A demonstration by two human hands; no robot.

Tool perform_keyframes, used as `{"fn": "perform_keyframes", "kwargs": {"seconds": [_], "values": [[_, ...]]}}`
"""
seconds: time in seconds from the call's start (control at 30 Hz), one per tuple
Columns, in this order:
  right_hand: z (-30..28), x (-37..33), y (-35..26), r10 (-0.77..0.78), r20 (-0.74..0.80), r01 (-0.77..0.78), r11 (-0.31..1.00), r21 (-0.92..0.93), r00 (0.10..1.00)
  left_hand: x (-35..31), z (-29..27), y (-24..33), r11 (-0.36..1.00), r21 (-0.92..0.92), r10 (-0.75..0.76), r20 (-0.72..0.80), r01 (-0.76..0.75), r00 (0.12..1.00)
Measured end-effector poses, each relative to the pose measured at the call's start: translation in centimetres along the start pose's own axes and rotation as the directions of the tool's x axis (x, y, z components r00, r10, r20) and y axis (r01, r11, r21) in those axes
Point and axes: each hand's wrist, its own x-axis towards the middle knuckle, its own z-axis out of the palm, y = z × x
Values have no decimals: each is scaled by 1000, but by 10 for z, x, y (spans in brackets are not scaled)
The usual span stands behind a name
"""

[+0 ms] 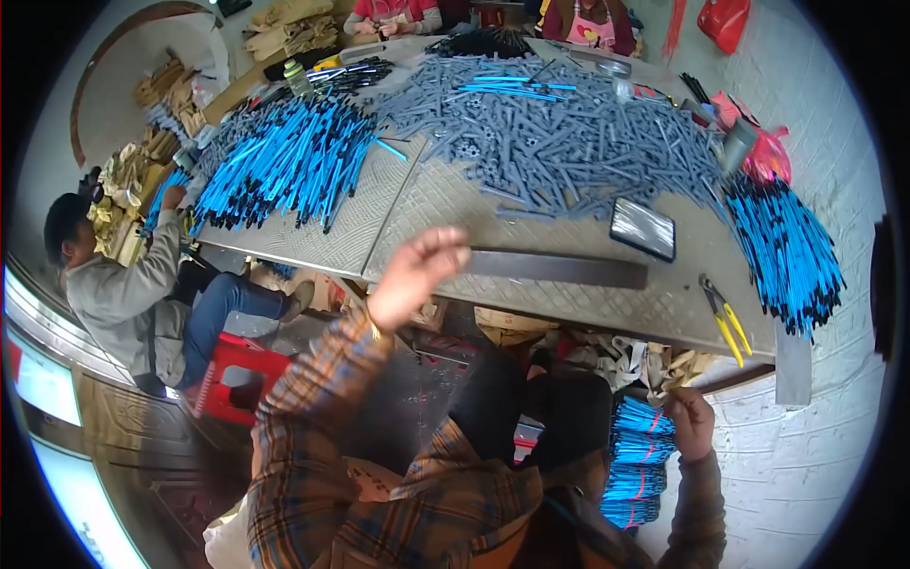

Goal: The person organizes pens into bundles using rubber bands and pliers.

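Note:
My left hand (420,273) is raised over the front edge of the table, slightly blurred. Its fingers are bent and apart, and nothing shows between them. The fingertips are by the left end of a dark flat bar (559,268) lying along the edge; I cannot tell whether they touch it. Lower right, beside the table, my right hand (692,423) is closed with curled fingers; whatever it may hold is hidden. Tied bundles of blue rods (643,450) are stacked below and left of that hand.
Grey plastic tubes (559,142) form a heap across the table (427,204). Loose blue rods (284,156) lie left, more (785,251) right. A phone (643,229) and yellow-handled pliers (725,321) are near the edge. A person (133,284) sits left; two others work at the far side.

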Motion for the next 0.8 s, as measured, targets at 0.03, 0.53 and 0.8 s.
{"fn": "perform_keyframes", "kwargs": {"seconds": [0.03, 0.53, 0.8], "values": [[7, 10, -7, 5, 4, -5, 1000, -11, 1000, 28, -19, -1, 983, 158, 101, -52, -92, 994], [169, 319, -66, -511, 663, 834, 271, -480, 547, 254, -50, -83, 776, 619, 251, -129, -120, 959], [156, 370, -28, -502, 613, 737, 76, -672, 610, 260, 3, -64, 897, 417, 218, -129, -147, 967]]}}
